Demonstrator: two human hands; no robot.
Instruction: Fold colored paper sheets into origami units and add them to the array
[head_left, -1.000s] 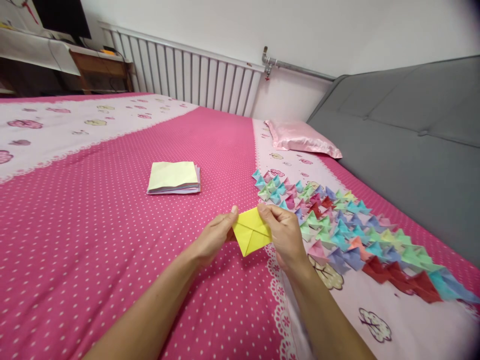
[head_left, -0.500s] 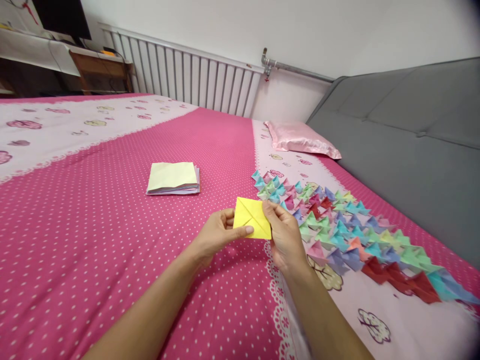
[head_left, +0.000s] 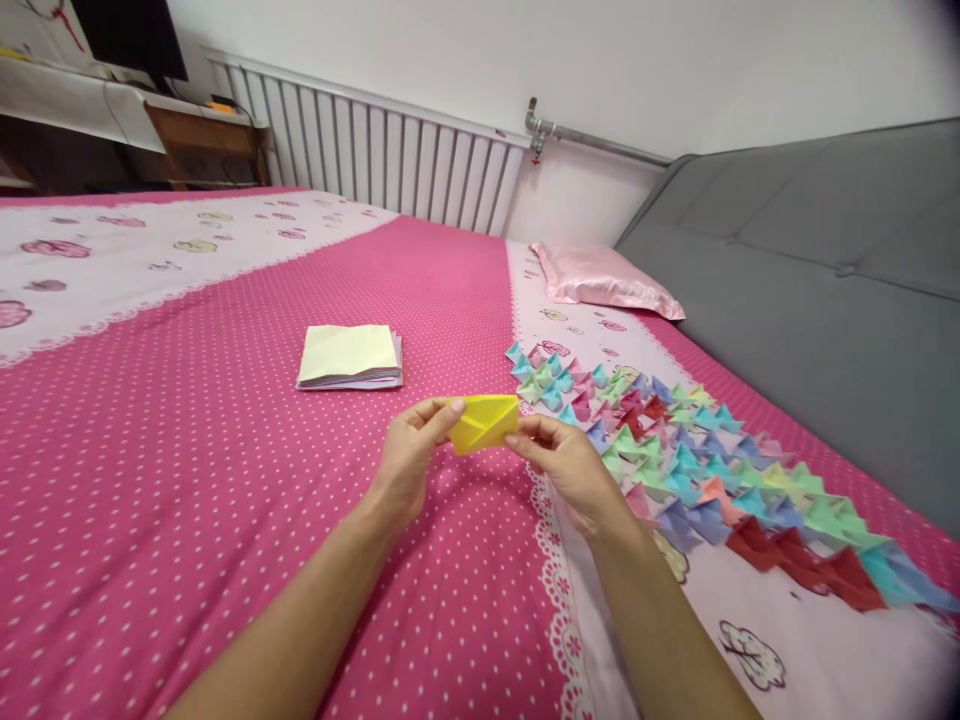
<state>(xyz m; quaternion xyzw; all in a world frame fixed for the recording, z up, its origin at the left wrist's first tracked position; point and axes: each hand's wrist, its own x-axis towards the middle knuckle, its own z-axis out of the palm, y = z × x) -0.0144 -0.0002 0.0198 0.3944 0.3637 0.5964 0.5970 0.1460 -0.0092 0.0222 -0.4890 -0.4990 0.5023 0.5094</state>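
A yellow folded paper (head_left: pixel 486 422) is held up between both hands above the pink dotted bedspread (head_left: pixel 450 600). Its left end is pinched between the thumb and fingers of my left hand (head_left: pixel 411 450). My right hand (head_left: pixel 566 458) grips the lower right corner, thumb in front. Diagonal creases and a folded flap show on the face toward me; the far side is hidden. To the right, many small folded paper boats (head_left: pixel 690 460) in several colours stand in rows on the bed, the nearest of them partly behind my right hand.
A stack of square paper (head_left: pixel 349 352), pale yellow on top, lies left of my hands. Farther back are a pink pillow (head_left: pixel 604 274), a grey headboard (head_left: pixel 810 220), a white radiator (head_left: pixel 367 135), and a desk (head_left: pixel 202 135) with a monitor (head_left: pixel 131 40).
The yellow paper has gone from a flat square facing me to a tilted, narrower shape. My left hand has shifted up and left to its left end; my right grip has slid lower.
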